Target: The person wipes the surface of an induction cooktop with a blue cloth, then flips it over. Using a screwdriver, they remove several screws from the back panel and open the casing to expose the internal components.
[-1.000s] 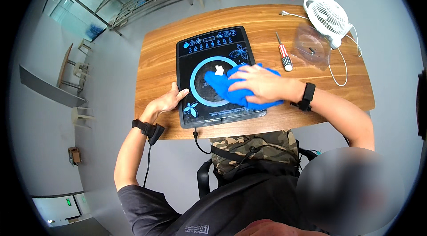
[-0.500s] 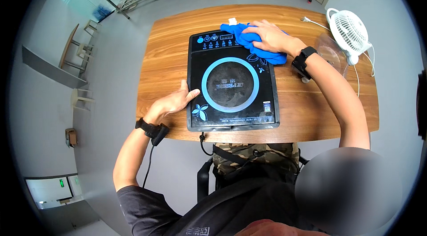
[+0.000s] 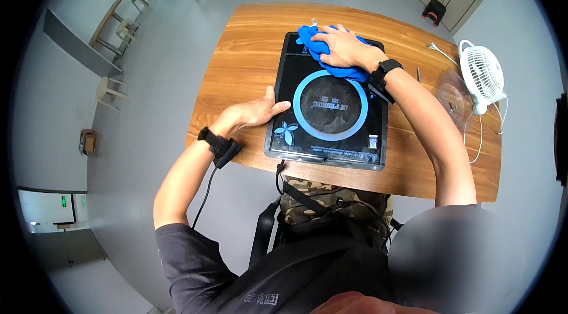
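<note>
Lying flat on a brown wood-grain table [image 3: 234, 71], straight out from the body: black rectangular glass-topped cooktop [image 3: 330, 107] with a pale blue ring [image 3: 297, 107]. Running near to far along its long axis. Bunched across the far end, over the control strip [image 3: 295, 46]: bright blue soft cloth [image 3: 315, 46], slanting from far left to nearer right. Main relation to mark: cloth over the far part only, with ring and near half mostly bare on the near side of it. Nearest to cloth: right hand [image 3: 343, 49], right on top. Further off, at the left long edge: left hand [image 3: 258, 110].

Right-hand pose: palm down, fingers curved over the cloth and pointing far left, holding it, apparently pressed to the glass. Reaching in from the near right, right forearm [image 3: 429, 121] slanting far-left, black wrist strap [image 3: 387, 68] at the cooktop's right edge.

Left-hand pose: thumb over the left rim onto the glass, spread wide from the fingers. Probably just bracing; cannot tell fingertip pressure.

Off right: white round plastic fan [image 3: 482, 71], beside a clear plastic tray [image 3: 448, 92]. Also thin grey metal rod [image 3: 419, 74], partly hidden behind right forearm.
</note>
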{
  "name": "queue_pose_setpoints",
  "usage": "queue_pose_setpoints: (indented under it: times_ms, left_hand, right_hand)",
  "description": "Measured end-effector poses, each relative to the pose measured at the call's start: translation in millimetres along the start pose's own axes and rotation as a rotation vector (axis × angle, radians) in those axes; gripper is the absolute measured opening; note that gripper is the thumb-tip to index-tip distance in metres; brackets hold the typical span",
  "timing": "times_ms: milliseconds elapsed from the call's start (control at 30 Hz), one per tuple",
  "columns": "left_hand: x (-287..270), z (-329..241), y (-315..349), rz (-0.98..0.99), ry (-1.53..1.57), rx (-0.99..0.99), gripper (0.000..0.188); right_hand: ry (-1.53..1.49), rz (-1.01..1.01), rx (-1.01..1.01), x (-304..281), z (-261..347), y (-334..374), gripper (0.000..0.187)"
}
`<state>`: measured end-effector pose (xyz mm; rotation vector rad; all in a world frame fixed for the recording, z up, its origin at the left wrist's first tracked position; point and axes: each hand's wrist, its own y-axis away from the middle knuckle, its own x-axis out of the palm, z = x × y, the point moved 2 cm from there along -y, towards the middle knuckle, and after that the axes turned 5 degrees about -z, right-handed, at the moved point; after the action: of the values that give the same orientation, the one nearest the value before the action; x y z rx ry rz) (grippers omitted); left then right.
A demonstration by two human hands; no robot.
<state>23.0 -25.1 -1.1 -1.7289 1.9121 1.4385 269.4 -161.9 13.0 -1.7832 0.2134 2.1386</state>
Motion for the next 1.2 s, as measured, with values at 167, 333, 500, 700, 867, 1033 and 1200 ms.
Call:
queue_pose_setpoints:
  times_ms: [167,333,500,700,867,1033,1200]
  left_hand:
    - [7,13,-3,-0.026,0.021,0.007,0.084]
    - [6,9,1,-0.014,0.162,0.064,0.091]
    - [8,13,-3,0.01,0.176,0.048,0.092]
    - [16,27,-12,-0.093,0.199,0.114,0.092]
    - [13,31,-19,0.047,0.292,-0.185,0.106]
    - [9,55,-35,0.138,0.332,-0.2,0.107]
    - [6,39,-30,0.171,0.264,-0.25,0.113]
  right_hand:
    - [-0.063,0.007,-0.095,13,32,-5,0.057]
    - [-0.083,0.039,-0.124,8,50,9,0.057]
    - [-0.112,0.031,-0.191,8,68,33,0.057]
    - [-0.142,0.024,-0.203,9,74,45,0.056]
    - [-0.137,0.008,-0.253,10,88,63,0.057]
    - [-0.156,-0.006,-0.388,15,121,84,0.053]
    - [-0.213,0.018,-0.421,20,140,101,0.052]
